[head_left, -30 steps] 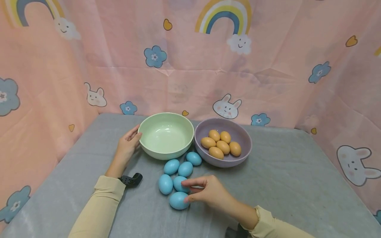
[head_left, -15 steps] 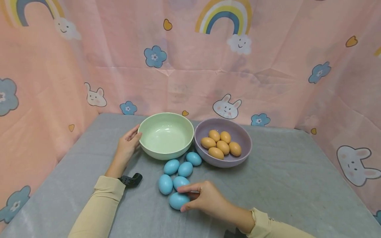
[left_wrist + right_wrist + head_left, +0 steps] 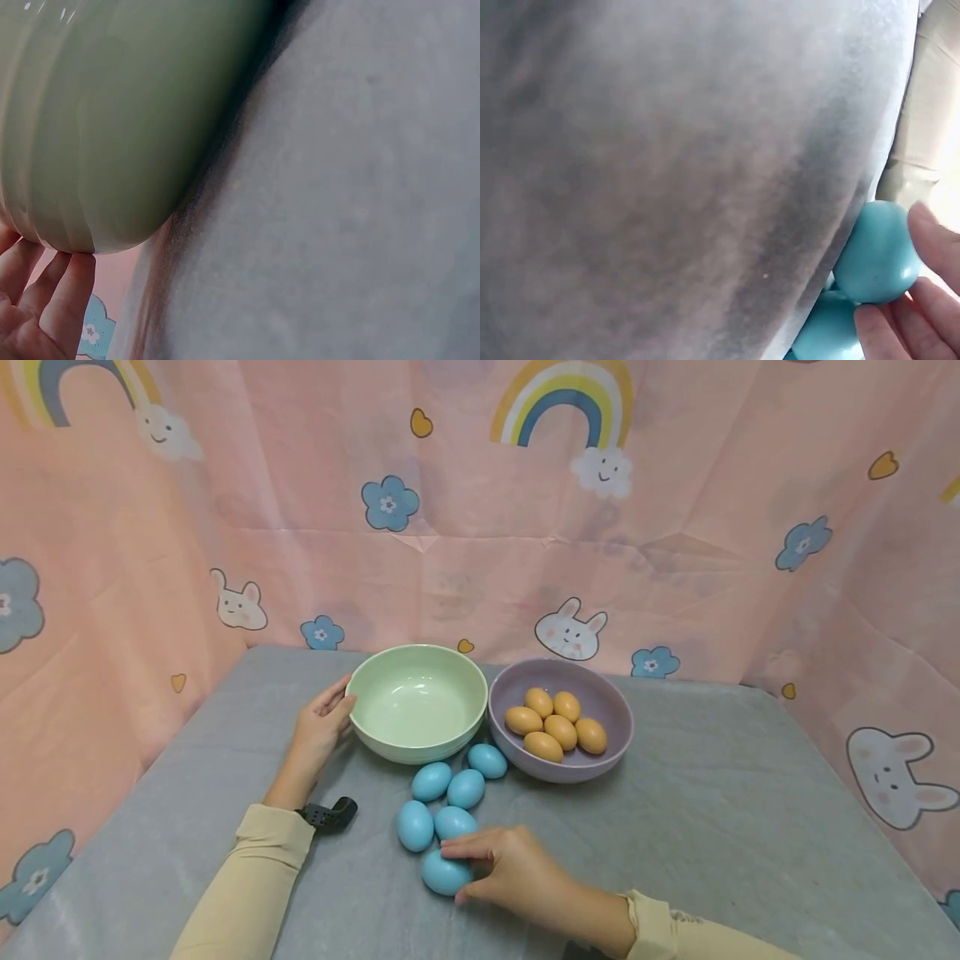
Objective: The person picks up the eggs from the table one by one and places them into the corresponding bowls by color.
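Observation:
My left hand rests against the left side of the light green bowl, which has nothing in it. In the left wrist view its fingertips press on the bowl's outer wall, the fingers fairly straight. With thumb and fingers on opposite sides, my right hand pinches the nearest blue egg. That egg also shows between thumb and fingers in the right wrist view. Several more blue eggs lie on the grey cloth in front of the bowl, the closest one just behind the pinched egg.
A purple bowl stands right beside the green one and contains several tan eggs. Grey cloth covers the table. A pink patterned curtain closes off the back and both sides.
My right hand has come left and toward me, from just beside the nearest blue egg to around it. The egg has shifted slightly toward me. My left hand stays at the green bowl.

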Demonstrator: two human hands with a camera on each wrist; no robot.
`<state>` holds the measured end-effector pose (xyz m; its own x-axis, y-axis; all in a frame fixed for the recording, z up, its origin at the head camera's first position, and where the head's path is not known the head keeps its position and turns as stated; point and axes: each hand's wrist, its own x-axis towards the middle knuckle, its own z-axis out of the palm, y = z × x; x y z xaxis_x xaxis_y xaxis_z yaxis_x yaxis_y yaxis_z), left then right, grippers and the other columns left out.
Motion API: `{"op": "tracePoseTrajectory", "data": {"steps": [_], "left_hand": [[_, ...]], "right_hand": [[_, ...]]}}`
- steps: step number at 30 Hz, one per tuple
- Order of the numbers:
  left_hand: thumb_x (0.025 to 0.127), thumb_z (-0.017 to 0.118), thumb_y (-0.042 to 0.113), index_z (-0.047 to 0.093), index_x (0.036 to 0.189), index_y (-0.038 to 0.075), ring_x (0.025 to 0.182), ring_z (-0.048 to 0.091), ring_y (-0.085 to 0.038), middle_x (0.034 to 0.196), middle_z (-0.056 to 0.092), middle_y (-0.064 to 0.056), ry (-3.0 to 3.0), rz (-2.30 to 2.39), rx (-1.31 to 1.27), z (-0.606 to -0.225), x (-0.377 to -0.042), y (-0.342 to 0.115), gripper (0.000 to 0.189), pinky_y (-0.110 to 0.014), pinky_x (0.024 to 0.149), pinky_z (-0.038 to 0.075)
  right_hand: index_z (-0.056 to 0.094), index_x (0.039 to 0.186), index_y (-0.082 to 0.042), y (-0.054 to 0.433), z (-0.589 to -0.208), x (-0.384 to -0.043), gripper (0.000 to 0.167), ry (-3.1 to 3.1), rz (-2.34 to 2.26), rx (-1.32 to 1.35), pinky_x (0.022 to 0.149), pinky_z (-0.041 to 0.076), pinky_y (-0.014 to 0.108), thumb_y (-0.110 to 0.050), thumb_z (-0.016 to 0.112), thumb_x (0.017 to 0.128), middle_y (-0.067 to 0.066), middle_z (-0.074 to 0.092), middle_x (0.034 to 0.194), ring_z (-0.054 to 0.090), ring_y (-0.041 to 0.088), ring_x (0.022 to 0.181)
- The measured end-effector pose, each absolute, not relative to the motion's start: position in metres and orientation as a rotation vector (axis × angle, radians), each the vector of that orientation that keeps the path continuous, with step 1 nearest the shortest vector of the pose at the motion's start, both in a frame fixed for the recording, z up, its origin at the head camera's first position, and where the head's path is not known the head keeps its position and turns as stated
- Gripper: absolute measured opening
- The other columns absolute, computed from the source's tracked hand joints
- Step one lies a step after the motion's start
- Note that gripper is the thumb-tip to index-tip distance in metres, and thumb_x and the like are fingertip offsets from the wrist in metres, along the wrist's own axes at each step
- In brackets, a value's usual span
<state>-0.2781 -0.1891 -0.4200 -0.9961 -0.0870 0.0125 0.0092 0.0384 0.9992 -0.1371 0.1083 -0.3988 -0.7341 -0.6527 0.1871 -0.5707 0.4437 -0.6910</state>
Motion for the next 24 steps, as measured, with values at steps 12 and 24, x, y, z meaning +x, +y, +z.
{"op": "tracePoseTrajectory", "data": {"steps": [12,24], "left_hand": [[0.104,0.053,0.026,0.034,0.155,0.012,0.145,0.041,-0.022,0.161,0.033,-0.007,-2.213,-2.136,0.090,-0.419,-0.277,-0.190,0.056,-0.017,0.106,0.047],[0.104,0.053,0.024,0.036,0.155,0.012,0.145,0.041,-0.021,0.161,0.035,-0.007,-2.207,-2.134,0.114,-0.418,-0.277,-0.188,0.055,-0.019,0.105,0.047]], "right_hand": [[0.075,0.114,-0.003,0.105,-0.396,-0.136,0.042,2.628,-1.074,-1.063,0.090,0.060,0.021,-0.008,0.086,0.075,0.006,0.075,0.114,0.070,0.021,0.111],[0.073,0.111,0.008,0.104,-0.382,-0.146,0.039,2.285,-1.524,-0.643,0.083,0.062,0.024,-0.001,0.084,0.075,0.020,0.073,0.113,0.069,0.032,0.107]]}}
